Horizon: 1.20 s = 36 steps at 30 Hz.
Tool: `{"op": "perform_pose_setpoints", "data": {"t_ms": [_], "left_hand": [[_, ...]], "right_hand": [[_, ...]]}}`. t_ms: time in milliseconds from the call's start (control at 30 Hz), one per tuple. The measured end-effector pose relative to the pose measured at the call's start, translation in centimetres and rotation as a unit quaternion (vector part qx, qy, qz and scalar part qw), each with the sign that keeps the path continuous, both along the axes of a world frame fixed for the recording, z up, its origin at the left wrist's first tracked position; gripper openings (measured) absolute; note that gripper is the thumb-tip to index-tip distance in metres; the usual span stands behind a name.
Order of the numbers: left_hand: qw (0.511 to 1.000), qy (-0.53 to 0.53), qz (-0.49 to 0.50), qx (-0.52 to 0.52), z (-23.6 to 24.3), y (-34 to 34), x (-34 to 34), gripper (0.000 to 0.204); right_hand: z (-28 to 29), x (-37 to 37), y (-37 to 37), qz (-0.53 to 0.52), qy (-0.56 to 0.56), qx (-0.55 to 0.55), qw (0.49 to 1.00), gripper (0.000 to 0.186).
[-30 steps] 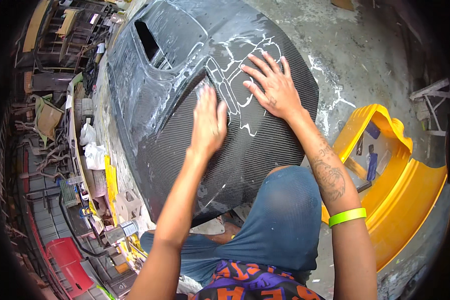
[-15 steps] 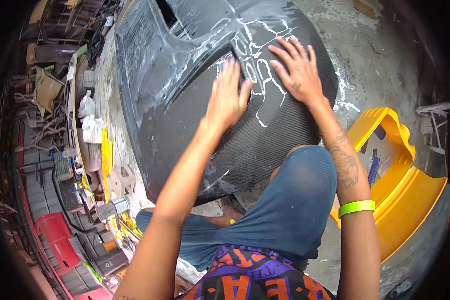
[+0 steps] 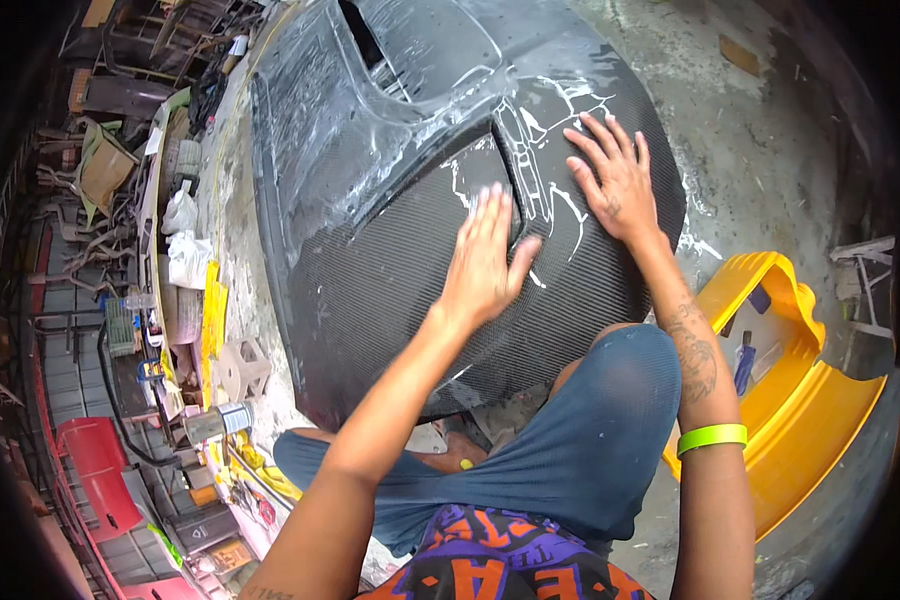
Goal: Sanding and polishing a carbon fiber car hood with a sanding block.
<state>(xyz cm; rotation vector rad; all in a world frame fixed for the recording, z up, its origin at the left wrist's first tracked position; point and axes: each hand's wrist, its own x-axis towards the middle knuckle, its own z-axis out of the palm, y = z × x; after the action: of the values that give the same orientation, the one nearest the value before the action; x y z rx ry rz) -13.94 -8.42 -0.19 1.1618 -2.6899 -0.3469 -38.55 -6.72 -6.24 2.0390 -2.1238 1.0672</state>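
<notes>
A dark carbon-weave car hood (image 3: 400, 290) lies in front of me, its far part wet and streaked with whitish film. My left hand (image 3: 485, 260) rests flat on the weave beside a recessed vent opening, fingers stretched out and fingertips slightly blurred. Whether anything thin lies under its palm cannot be seen. My right hand (image 3: 615, 185) lies spread on the hood's right side, fingers apart, with nothing showing in it. Between the hands run bright white lines (image 3: 526, 165), like wet streaks or reflections, along the vent's edge.
On the right stands a yellow curved plastic piece (image 3: 820, 430). A grey hollow block (image 3: 243, 368), a can (image 3: 218, 422) and white plastic bags (image 3: 188, 258) crowd the left side. Further left are a red panel (image 3: 98, 475) and metal parts. My bent knee (image 3: 635, 370) is close to the hood's near edge.
My left hand has slid toward me along the vent's edge, still flat. The right hand stays spread on the hood. The whole view has shifted slightly, and the white lines look different.
</notes>
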Motion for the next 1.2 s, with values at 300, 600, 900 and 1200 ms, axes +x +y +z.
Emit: {"op": "perform_pose_setpoints", "data": {"t_ms": [300,600,900,1200], "left_hand": [[0.999,-0.028,0.005,0.017,-0.4,0.1,0.1,0.074],[1.000,0.007,0.002,0.007,-0.5,-0.2,-0.4,0.078],[1.000,0.004,-0.011,-0.001,-0.6,-0.4,-0.4,0.075],[1.000,-0.011,-0.004,0.026,-0.7,-0.5,-0.1,0.077]], "right_hand": [[0.2,0.0,0.0,0.001,0.000,0.009,1.000,0.046],[0.1,0.0,0.0,0.000,0.005,0.002,1.000,0.046],[0.1,0.0,0.1,0.008,-0.004,-0.003,1.000,0.046],[0.0,0.0,0.0,0.002,0.002,0.008,1.000,0.046]]}}
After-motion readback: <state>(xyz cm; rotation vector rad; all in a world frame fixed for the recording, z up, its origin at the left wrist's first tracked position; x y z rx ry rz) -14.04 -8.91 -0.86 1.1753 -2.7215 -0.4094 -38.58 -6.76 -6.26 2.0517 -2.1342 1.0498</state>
